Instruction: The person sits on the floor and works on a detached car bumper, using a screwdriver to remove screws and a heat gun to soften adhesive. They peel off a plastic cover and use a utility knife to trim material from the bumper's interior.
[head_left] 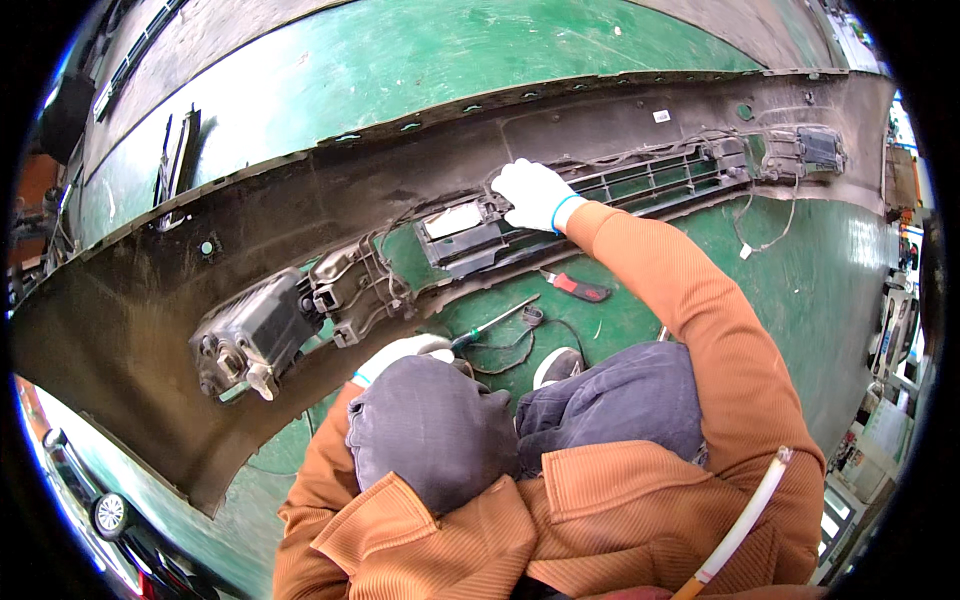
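A large dark car bumper cover [330,180] lies with its inner side up in front of me. My right hand [537,193], in a white glove, is closed at the upper edge of the slatted grille [640,180]; what its fingers grip is hidden. A thin wiring harness [620,158] runs along that edge beside the hand. My left hand [408,354], also gloved, is low beside my knee and closed round the green handle of a screwdriver [497,322]. The screwdriver's shaft points up and right, away from the bumper's left end.
A red-and-black-handled tool [580,288] lies on the green floor [640,300]. Near it is a black cable with a connector [532,316]. A black box-shaped part [255,330] sits at the bumper's left end. Another cable with a white tag [746,251] hangs at right.
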